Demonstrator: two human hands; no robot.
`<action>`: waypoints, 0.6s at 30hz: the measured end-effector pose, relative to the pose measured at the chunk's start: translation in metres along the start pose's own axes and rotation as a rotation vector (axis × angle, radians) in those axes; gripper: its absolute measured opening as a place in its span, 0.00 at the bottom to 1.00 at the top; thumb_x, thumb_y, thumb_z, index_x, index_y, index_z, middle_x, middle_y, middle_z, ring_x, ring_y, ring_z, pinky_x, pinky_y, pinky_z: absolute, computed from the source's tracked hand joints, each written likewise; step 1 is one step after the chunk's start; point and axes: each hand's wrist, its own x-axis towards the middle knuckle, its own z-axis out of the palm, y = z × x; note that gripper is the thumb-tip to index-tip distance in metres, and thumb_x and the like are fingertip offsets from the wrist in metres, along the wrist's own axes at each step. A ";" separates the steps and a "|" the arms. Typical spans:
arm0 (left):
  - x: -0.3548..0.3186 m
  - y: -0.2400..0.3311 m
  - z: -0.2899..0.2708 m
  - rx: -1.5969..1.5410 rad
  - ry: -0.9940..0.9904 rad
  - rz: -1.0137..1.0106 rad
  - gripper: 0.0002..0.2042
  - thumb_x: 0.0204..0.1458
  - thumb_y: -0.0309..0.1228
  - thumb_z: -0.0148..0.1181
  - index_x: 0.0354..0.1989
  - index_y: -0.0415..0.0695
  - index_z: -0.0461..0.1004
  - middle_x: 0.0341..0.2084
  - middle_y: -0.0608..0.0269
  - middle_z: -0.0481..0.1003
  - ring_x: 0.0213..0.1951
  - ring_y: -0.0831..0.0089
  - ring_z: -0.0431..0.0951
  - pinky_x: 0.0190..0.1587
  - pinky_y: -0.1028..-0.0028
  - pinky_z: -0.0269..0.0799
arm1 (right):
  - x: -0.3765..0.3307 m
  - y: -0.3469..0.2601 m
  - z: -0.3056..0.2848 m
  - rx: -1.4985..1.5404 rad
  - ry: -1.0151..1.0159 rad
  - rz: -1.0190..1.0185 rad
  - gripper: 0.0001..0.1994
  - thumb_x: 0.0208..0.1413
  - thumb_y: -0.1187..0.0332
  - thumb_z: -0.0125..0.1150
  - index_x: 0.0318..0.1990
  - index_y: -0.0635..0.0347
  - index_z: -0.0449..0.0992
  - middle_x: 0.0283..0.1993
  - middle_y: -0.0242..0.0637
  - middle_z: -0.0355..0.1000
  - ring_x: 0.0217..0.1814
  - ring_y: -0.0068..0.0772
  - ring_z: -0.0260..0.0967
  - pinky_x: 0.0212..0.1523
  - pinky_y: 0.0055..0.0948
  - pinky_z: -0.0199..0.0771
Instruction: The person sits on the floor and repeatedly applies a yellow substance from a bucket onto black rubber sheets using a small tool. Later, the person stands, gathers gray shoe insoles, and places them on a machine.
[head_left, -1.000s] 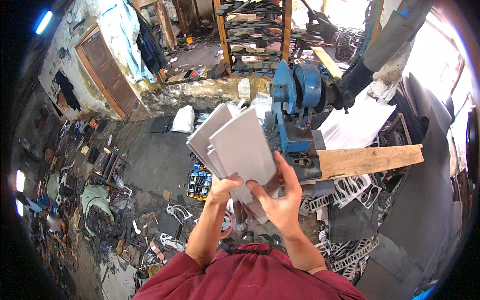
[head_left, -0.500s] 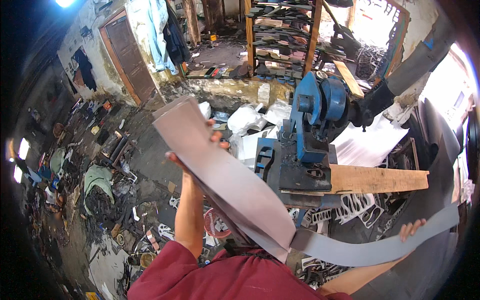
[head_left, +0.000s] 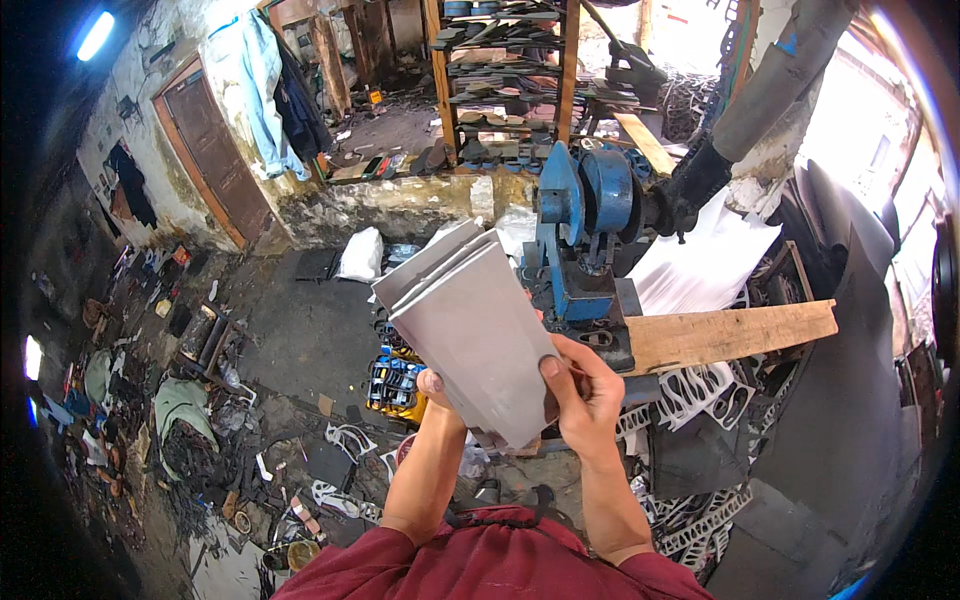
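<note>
A stack of flat grey flexible sheets [head_left: 475, 340] is held up in front of my chest, its layers fanned slightly at the upper left. My left hand [head_left: 437, 388] grips the stack's lower left edge, with most of its fingers hidden behind it. On the right edge my right hand [head_left: 588, 395] closes, thumb on the front face and fingers behind. Just beyond the stack stands a blue press machine [head_left: 585, 295], partly covered by the sheets and my right hand.
A wooden board [head_left: 730, 335] juts rightward from the machine. Cut-out grey scraps [head_left: 690, 395] lie below it, beside large dark sheets [head_left: 830, 400]. White bags [head_left: 361, 254] rest by the low wall; a loaded rack [head_left: 505, 80] stands behind. Clutter covers the floor at left.
The long bent sheet and the strip in my right hand are now together in one compact stack. My right hand has come in from the far right, and the view has shifted.
</note>
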 end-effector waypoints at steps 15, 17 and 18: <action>-0.015 -0.001 0.003 -0.030 0.057 -0.182 0.61 0.26 0.50 0.75 0.73 0.37 0.52 0.67 0.40 0.60 0.66 0.46 0.67 0.68 0.51 0.65 | -0.007 -0.013 0.012 -0.613 0.103 -0.458 0.17 0.55 0.79 0.63 0.54 0.61 0.81 0.55 0.47 0.74 0.50 0.37 0.74 0.52 0.30 0.73; -0.016 -0.003 0.001 0.004 0.037 -0.174 0.60 0.28 0.51 0.74 0.73 0.37 0.52 0.67 0.39 0.61 0.67 0.46 0.65 0.71 0.51 0.60 | -0.003 -0.014 0.011 -0.657 0.013 -0.518 0.17 0.55 0.78 0.64 0.54 0.63 0.81 0.61 0.51 0.73 0.57 0.42 0.75 0.59 0.34 0.72; -0.019 -0.003 -0.007 0.072 0.050 -0.191 0.61 0.28 0.52 0.74 0.73 0.38 0.51 0.67 0.39 0.61 0.68 0.47 0.64 0.71 0.49 0.60 | -0.006 -0.013 0.012 -0.495 -0.014 -0.388 0.17 0.54 0.77 0.65 0.53 0.64 0.81 0.67 0.54 0.68 0.65 0.46 0.72 0.62 0.37 0.71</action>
